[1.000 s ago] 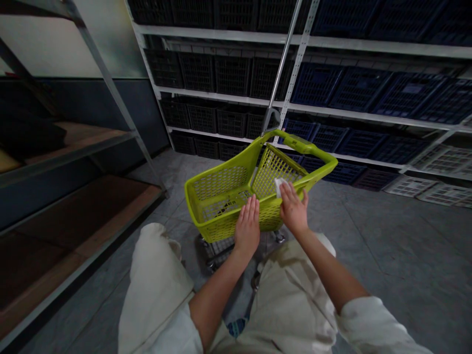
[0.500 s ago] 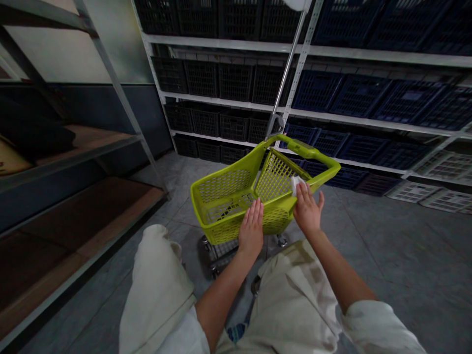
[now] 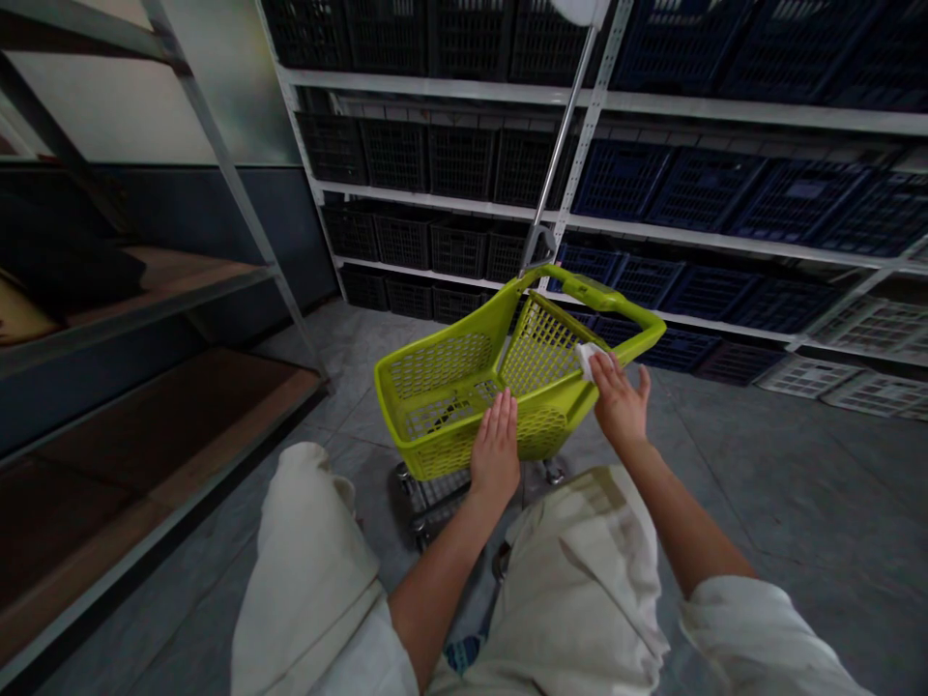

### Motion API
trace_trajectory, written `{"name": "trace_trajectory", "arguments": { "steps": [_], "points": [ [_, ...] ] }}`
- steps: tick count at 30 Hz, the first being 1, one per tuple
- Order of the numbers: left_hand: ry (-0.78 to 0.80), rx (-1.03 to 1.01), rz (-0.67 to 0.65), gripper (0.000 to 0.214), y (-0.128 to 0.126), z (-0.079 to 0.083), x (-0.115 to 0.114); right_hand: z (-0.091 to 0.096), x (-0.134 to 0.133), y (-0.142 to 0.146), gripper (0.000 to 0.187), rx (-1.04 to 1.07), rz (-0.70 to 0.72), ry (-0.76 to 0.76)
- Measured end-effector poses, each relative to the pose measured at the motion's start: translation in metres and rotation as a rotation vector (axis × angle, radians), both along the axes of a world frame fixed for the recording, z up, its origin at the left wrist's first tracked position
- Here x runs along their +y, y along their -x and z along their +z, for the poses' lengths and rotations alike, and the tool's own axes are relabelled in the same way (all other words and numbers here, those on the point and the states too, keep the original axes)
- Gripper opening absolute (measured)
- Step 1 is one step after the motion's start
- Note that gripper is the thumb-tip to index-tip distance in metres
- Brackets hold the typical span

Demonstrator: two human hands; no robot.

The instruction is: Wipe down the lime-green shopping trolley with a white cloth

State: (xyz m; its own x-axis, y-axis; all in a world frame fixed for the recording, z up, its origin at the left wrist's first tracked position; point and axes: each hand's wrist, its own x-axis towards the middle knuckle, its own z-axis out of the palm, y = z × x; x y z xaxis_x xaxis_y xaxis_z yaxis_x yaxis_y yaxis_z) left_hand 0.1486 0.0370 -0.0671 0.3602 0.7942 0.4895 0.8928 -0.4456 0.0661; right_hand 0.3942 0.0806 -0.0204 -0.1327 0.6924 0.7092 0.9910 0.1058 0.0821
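Observation:
A small lime-green shopping cart (image 3: 435, 454) stands on the floor in front of my knees, its basket perforated and its pole rising behind. My left hand (image 3: 496, 449) lies flat on the near side rim of the basket, fingers stretched out. My right hand (image 3: 621, 401) presses a white cloth (image 3: 589, 360) to the basket's upper side edge, just below the cart handle (image 3: 642, 338). The thumb of that hand sticks out to the right. Part of the cloth is hidden under the fingers.
Behind the cart, a white metal rack (image 3: 449, 198) holds rows of black crates (image 3: 464, 159) and blue crates (image 3: 688, 188). Pale crates (image 3: 808, 375) sit low at the right. A wooden-shelved rack (image 3: 217, 387) stands at the left. Grey tiled floor (image 3: 725, 464) surrounds the cart.
My right hand has slid a little to the right and up along the cart's edge with the white cloth. My left hand stays on the rim.

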Motion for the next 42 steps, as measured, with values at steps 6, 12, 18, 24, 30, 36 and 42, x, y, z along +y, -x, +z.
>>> {"name": "trace_trajectory", "arguments": {
  "steps": [6, 12, 18, 24, 30, 36, 42],
  "points": [
    [0.017, 0.008, 0.012, 0.076, -0.005, 0.001, -0.003, -0.038, -0.026, 0.094, 0.068, -0.03, 0.173, 0.141],
    [-0.006, 0.013, 0.026, 0.072, -0.003, 0.002, -0.001, -0.025, -0.025, 0.074, 0.065, -0.129, 0.232, 0.176],
    [-0.003, 0.004, 0.012, 0.077, -0.007, 0.0, -0.001, 0.005, 0.0, -0.008, 0.063, -0.029, -0.012, 0.014],
    [-0.002, -0.042, 0.0, 0.079, -0.008, 0.001, -0.003, -0.024, -0.021, 0.069, 0.068, -0.031, 0.114, 0.122],
    [-0.002, 0.014, 0.021, 0.072, -0.005, 0.002, -0.002, -0.03, -0.028, 0.091, 0.055, -0.108, 0.261, 0.163],
    [-0.015, -0.005, 0.011, 0.077, -0.007, 0.001, -0.002, 0.008, 0.004, -0.011, 0.053, -0.091, 0.048, -0.005],
    [-0.017, -0.018, 0.016, 0.08, -0.012, -0.003, -0.003, -0.013, -0.009, 0.049, 0.054, -0.031, 0.105, 0.05]
  ]
}}
